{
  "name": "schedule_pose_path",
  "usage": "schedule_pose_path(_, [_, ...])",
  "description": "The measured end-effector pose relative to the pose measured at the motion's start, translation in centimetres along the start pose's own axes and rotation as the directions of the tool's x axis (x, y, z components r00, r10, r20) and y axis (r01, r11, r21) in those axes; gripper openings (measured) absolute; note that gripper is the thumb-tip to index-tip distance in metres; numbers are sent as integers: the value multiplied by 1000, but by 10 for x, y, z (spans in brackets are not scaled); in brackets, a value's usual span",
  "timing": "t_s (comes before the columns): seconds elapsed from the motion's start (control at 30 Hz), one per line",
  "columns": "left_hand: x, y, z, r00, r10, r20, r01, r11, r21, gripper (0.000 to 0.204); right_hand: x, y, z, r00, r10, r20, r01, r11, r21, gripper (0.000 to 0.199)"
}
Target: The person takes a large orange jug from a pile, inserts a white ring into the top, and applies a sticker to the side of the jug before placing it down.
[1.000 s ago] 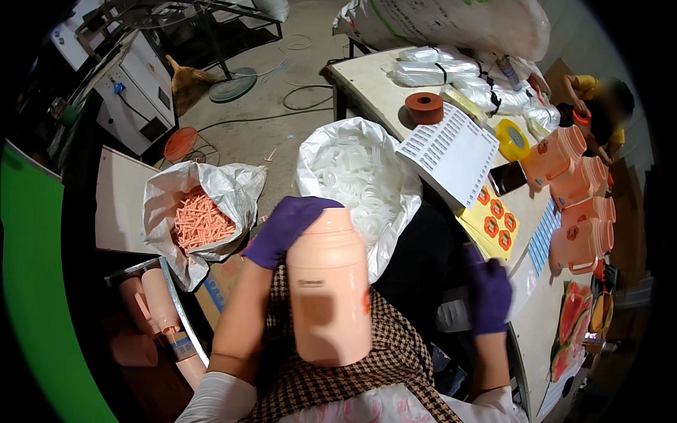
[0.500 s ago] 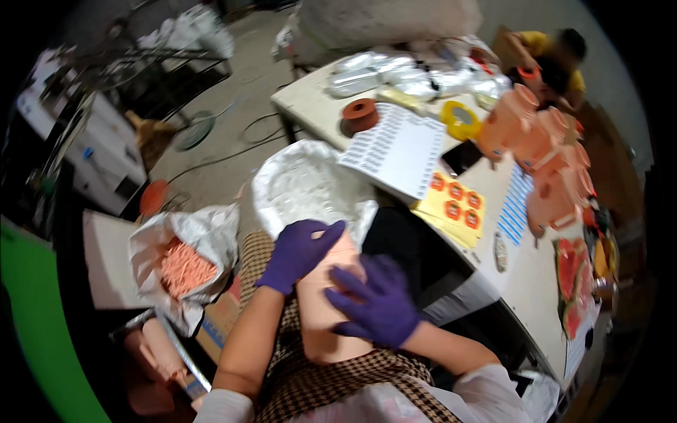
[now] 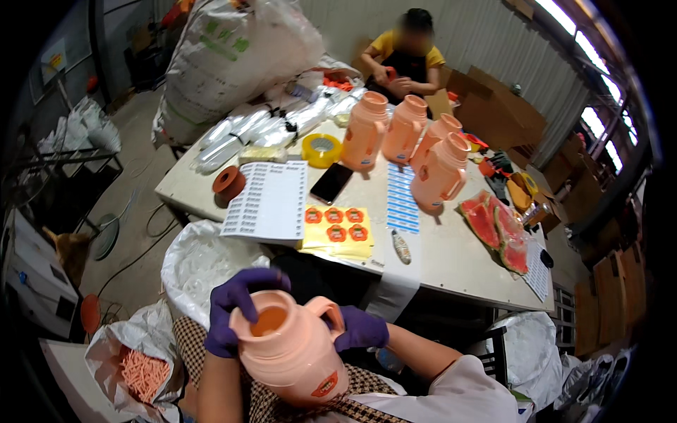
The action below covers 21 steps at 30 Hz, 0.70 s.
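A pink plastic jug shell [image 3: 293, 366] tilts over my lap, its round open mouth facing up and a small red sticker low on its side. My purple-gloved left hand [image 3: 229, 314] is closed on the jug at its rim, thumb near the mouth's edge. On the other side, my gloved right hand [image 3: 362, 329] rests behind the jug's handle; its fingers are mostly hidden there. In front of me on the table [image 3: 486, 289] lie a yellow sheet of red flower-shaped stickers [image 3: 338, 247] and a strip of blue labels [image 3: 403, 201].
Several pink jugs [image 3: 438, 176] stand on the table, near a phone [image 3: 331, 183], tape rolls [image 3: 321, 149], printed sheets [image 3: 268, 201] and wrapped watermelon slices [image 3: 493, 225]. White sacks [image 3: 201, 261] flank my legs. Across the table a person in a yellow shirt [image 3: 402, 60] handles a red part.
My view has swung up and right. The jug, earlier lying lengthwise on my lap under both hands, is now turned with its mouth up and its handle and sticker showing.
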<state>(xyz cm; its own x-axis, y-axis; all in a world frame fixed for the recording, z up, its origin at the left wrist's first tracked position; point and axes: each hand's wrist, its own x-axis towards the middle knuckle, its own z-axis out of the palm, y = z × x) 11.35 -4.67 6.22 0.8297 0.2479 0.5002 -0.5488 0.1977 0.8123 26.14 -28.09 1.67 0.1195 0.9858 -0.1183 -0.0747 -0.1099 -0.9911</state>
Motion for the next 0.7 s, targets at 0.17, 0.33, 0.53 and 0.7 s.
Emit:
schedule_pose_path(0.17, [-8,-36,8,970,-2,-241,37,990,140,39,-87,-4,-70,583,-294,-757,233,954,-190,39])
schedule_pose_path(0.33, [-64,-77,11,829,-248,-501,298,954,20,15,-150,13,-213,-114,-667,-736,-161,744,-649,34])
schedule_pose_path(0.53, [-88,-74,-1,779,-199,-594,367,914,175,20,-101,52,-359,-217,-304,-928,111,936,-333,40])
schedule_pose_path(0.7, [-140,-32,-55,699,155,-699,333,794,508,22,-35,51,-439,-254,-535,-806,-347,828,-440,56])
